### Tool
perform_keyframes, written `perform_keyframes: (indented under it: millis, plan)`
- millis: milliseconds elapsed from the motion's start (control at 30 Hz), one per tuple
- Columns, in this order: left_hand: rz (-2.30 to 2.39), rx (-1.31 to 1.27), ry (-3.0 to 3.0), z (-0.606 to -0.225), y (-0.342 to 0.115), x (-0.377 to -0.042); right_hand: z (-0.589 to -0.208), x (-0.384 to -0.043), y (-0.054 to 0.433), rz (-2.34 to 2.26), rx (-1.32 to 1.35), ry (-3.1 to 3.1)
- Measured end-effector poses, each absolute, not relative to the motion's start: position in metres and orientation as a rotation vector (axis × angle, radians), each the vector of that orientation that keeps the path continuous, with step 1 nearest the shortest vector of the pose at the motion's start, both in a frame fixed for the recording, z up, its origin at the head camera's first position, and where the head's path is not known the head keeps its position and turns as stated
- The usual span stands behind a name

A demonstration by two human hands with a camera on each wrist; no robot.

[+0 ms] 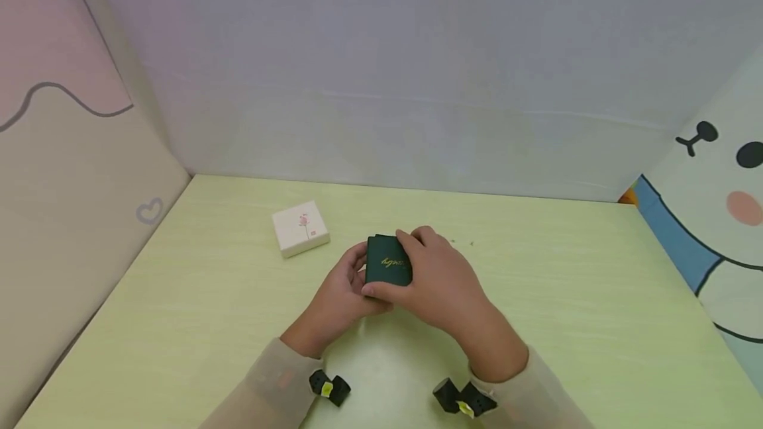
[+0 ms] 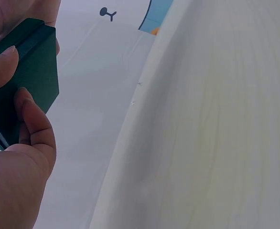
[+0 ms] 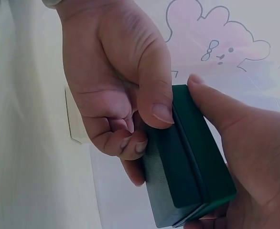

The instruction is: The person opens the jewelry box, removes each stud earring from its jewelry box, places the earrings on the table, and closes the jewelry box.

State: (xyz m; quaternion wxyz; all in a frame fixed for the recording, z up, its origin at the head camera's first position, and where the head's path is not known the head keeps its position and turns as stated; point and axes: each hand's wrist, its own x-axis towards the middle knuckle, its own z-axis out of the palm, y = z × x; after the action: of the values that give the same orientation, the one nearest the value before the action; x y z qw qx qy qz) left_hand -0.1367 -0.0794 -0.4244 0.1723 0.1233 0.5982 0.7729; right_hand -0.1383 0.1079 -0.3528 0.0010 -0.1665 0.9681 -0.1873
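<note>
A small dark green jewelry box (image 1: pixel 386 261) with gold lettering on its top is held up in front of the body between both hands. My left hand (image 1: pixel 342 290) grips it from the left and below, its thumb and fingers curled on the sides. From the right, my right hand (image 1: pixel 442 280) holds it with the thumb along the near edge and fingers at the far edge. A seam between lid and base runs round the jewelry box (image 3: pixel 190 157) in the right wrist view, and the two parts sit together.
A white square box (image 1: pixel 301 229) printed with a pink flower lies on the pale yellow-green table (image 1: pixel 179 296), beyond the left hand. Small dark specks sit right of the hands. A pale wall sheet (image 1: pixel 417 85) rises at the back, with cartoon-printed panels at both sides.
</note>
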Motion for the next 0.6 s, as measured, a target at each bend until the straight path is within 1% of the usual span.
perform_keyframes:
  millis: [367, 600]
  plan:
    - [2.225, 0.358, 1.688, -0.424, -0.0783, -0.1355, -0.3508, -0.1383, 0.108, -0.607, -0.503, 3.021]
    - [2.225, 0.345, 1.696, -0.4249, -0.0768, -0.1363, -0.3523, -0.1419, 0.1149, -0.614, -0.574, 2.993]
